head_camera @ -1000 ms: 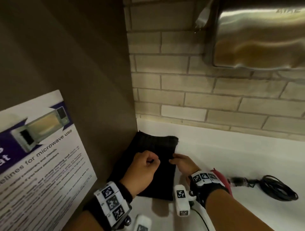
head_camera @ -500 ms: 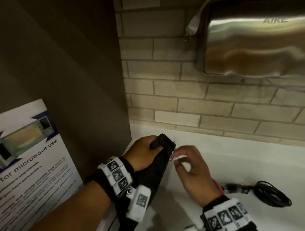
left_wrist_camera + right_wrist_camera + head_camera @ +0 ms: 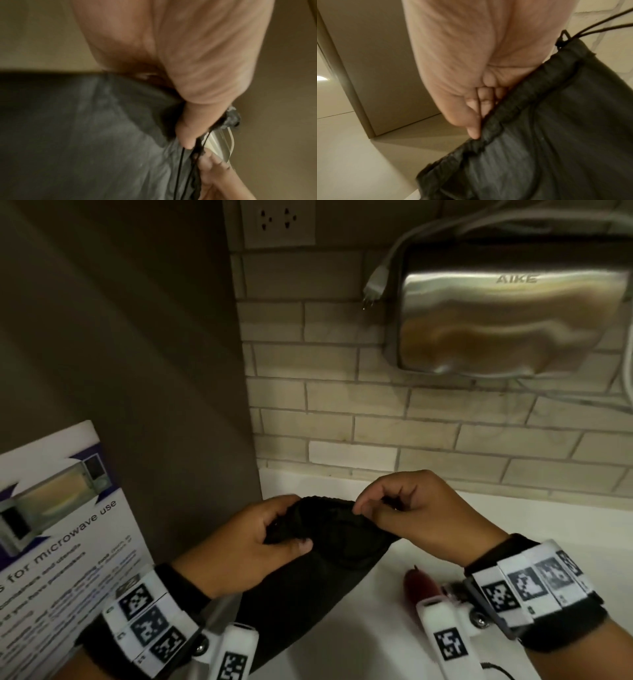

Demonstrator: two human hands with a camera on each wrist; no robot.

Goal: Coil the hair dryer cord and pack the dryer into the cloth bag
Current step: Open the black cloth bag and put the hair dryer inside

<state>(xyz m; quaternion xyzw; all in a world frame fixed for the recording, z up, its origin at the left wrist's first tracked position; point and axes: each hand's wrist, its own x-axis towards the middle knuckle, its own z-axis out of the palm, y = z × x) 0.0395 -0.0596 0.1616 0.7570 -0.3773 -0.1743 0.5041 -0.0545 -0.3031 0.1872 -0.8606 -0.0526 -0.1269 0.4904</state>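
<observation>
A black cloth drawstring bag [image 3: 329, 570] hangs lifted off the white counter [image 3: 534, 522], held by both hands at its gathered rim. My left hand [image 3: 270, 539] grips the rim's left side, thumb in front. My right hand [image 3: 404, 508] pinches the rim's right side. The bag [image 3: 85, 135] fills the left wrist view, its thin drawstrings running beside the left fingers [image 3: 187, 129]. The right wrist view shows the right fingers [image 3: 474, 116] curled on the ruffled rim of the bag [image 3: 556, 135]. A bit of the red hair dryer [image 3: 419, 582] shows under my right wrist. Its cord is hidden.
A brick wall rises behind the counter, with a steel hand dryer [image 3: 513, 320] mounted at upper right and a wall socket [image 3: 277, 220] above. A dark cabinet side [image 3: 137, 354] stands at left, bearing a microwave notice [image 3: 58, 535].
The bag came up off the counter into the air. My right hand moved from the drawstring to the rim, and both hands now spread the bag's mouth. The cord coil has left the view.
</observation>
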